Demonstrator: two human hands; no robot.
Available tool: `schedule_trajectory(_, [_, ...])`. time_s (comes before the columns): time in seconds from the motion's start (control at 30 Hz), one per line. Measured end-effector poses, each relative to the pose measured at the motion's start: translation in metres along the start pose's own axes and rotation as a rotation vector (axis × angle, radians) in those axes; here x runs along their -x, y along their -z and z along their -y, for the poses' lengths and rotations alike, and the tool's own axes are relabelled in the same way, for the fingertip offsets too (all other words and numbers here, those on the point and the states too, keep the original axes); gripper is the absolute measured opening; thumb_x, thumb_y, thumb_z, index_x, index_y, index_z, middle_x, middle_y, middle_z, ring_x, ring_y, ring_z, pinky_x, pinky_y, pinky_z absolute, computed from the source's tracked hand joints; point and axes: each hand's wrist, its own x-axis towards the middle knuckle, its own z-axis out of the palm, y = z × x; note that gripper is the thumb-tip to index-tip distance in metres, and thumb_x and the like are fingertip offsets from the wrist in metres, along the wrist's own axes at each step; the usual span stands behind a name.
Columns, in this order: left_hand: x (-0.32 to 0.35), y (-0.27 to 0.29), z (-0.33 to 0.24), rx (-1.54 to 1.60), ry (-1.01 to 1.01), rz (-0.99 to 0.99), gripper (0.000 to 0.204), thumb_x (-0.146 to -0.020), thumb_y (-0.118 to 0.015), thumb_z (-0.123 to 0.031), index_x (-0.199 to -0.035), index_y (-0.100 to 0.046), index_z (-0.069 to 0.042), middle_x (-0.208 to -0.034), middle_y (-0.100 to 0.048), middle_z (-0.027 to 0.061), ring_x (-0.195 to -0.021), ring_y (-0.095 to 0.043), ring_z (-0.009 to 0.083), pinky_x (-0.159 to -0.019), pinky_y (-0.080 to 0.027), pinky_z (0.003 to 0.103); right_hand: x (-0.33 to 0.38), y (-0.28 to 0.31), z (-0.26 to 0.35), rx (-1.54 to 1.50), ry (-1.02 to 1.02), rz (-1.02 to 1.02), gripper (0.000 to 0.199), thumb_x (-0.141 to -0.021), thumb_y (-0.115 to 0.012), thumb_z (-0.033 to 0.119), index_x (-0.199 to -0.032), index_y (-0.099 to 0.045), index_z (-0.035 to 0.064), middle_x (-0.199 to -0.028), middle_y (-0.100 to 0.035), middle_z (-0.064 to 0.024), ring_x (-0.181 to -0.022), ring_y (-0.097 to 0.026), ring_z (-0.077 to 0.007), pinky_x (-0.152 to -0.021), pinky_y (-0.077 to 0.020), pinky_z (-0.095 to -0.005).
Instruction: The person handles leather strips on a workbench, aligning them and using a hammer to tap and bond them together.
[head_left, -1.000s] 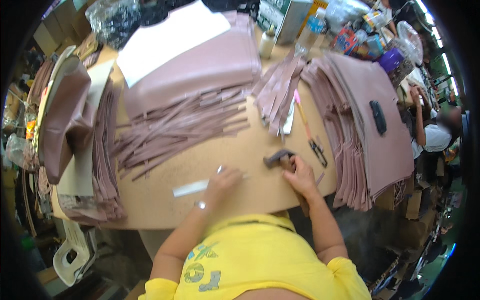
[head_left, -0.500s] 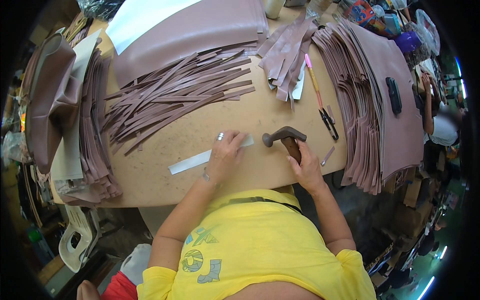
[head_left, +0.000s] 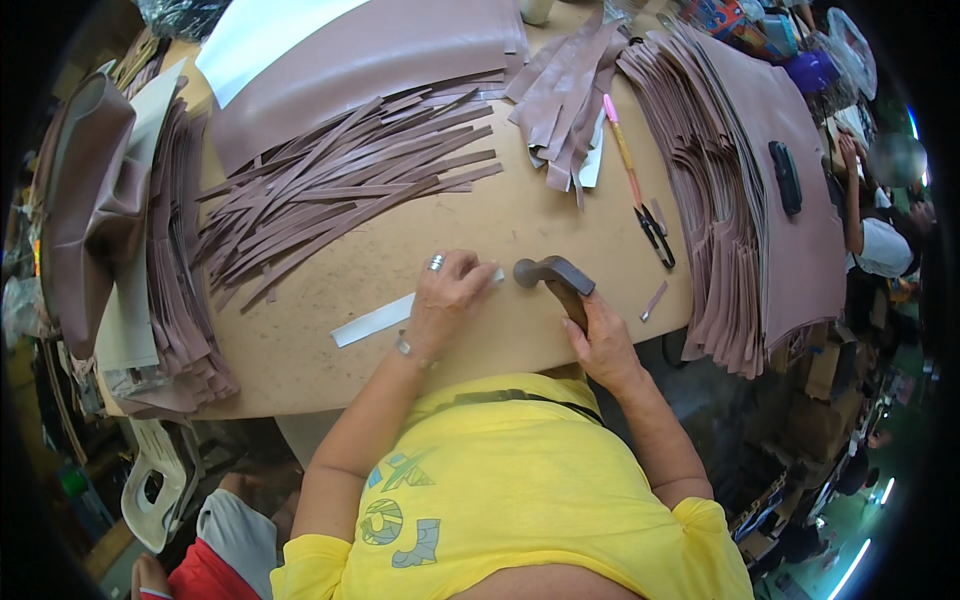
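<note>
A narrow white strip (head_left: 372, 322) lies slantwise on the work table, and its middle passes beneath my left hand (head_left: 452, 296). The fingers of that hand are curled together over the strip's right end, where only a small bit shows past them. My right hand (head_left: 603, 343) is wrapped around the handle of a hammer (head_left: 556, 272) with a dark metal head. The hammer's round face points left, close to the fingertips of my left hand and a little apart from them.
Many thin mauve leather strips (head_left: 345, 195) are heaped at the left of the table (head_left: 430, 225). Stacks of mauve leather pieces (head_left: 735, 200) stand at right and left. Thread snips (head_left: 654, 238), a pen (head_left: 620, 150) and a small leather scrap (head_left: 654, 300) lie near the right stack.
The hammer has shifted slightly left, its head nearer my left hand. My left fingers have drawn into a tighter curl at the strip's end. The whole view has shifted slightly.
</note>
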Motion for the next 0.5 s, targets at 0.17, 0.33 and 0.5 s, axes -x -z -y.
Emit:
schedule_trajectory(0.17, [0.002,-0.001,0.002,-0.011,0.012,-0.011,0.026,-0.072,-0.073,-0.01,-0.097,-0.068,-0.011,-0.089,-0.057,0.0071,-0.08,-0.056,0.0246,-0.071,-0.046,0.038,-0.004,-0.001,0.009,-0.088,-0.023,-0.008,0.057,-0.083,-0.058,0.004,-0.136,-0.037,0.0,-0.123,-0.052,-0.0278,-0.106,-0.053,-0.0468,-0.088,-0.0467,-0.0485])
schedule_trajectory(0.33, [-0.001,0.0,0.0,-0.023,-0.008,0.001,0.029,-0.071,-0.074,-0.008,-0.098,-0.066,-0.011,-0.09,-0.056,0.0066,-0.079,-0.055,0.0243,-0.071,-0.045,0.038,-0.008,0.002,-0.007,-0.096,-0.08,-0.083,0.055,-0.084,-0.059,0.008,-0.133,-0.038,-0.0069,-0.125,-0.051,-0.0299,-0.111,-0.052,-0.0456,-0.093,-0.045,-0.0457])
schedule_trajectory(0.5, [0.001,-0.001,0.005,-0.026,0.003,0.002,0.03,-0.071,-0.074,-0.01,-0.1,-0.065,-0.01,-0.089,-0.057,0.0067,-0.081,-0.056,0.025,-0.073,-0.045,0.039,-0.015,0.002,-0.008,-0.146,-0.148,-0.089,0.055,-0.084,-0.06,0.008,-0.133,-0.04,-0.0068,-0.124,-0.052,-0.0295,-0.112,-0.053,-0.0443,-0.094,-0.0441,-0.0446])
